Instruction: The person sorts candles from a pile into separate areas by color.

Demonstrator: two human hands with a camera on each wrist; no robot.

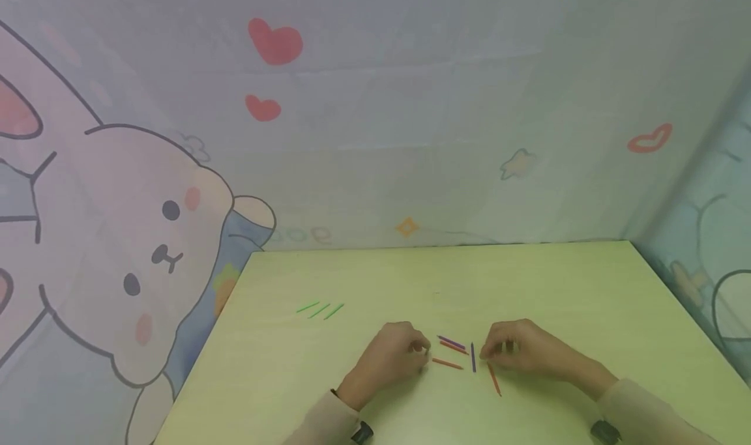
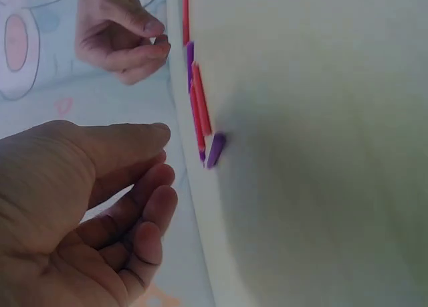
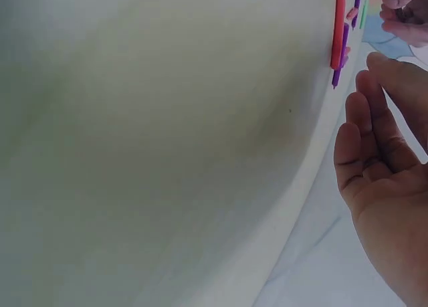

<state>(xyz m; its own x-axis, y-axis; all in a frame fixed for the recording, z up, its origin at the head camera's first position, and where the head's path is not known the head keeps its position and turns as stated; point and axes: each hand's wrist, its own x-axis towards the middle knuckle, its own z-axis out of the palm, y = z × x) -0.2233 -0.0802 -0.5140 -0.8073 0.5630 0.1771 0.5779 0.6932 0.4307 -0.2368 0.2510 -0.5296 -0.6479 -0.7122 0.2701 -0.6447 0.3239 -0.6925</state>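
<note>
My left hand (image 1: 399, 350) hovers just left of a group of thin pointed sticks, like small crayons. Its thumb and curved fingertips come close together in the left wrist view, with nothing seen between them. A purple stick (image 2: 216, 150) lies on the table just beyond those fingertips. Within the group, a purple stick (image 1: 450, 341) lies along an orange-red one (image 1: 454, 348). Another orange-red stick (image 1: 448, 364) and an upright-pointing purple one (image 1: 473, 358) are nearby. My right hand (image 1: 525, 347), fingers loosely bent and holding nothing, is above an orange-red stick (image 1: 494, 380).
Three green sticks (image 1: 319, 309) lie side by side on the left of the pale yellow table (image 1: 563, 282). Behind the table hangs a cloth backdrop (image 1: 411, 119) with hearts and a cartoon rabbit (image 1: 117, 249).
</note>
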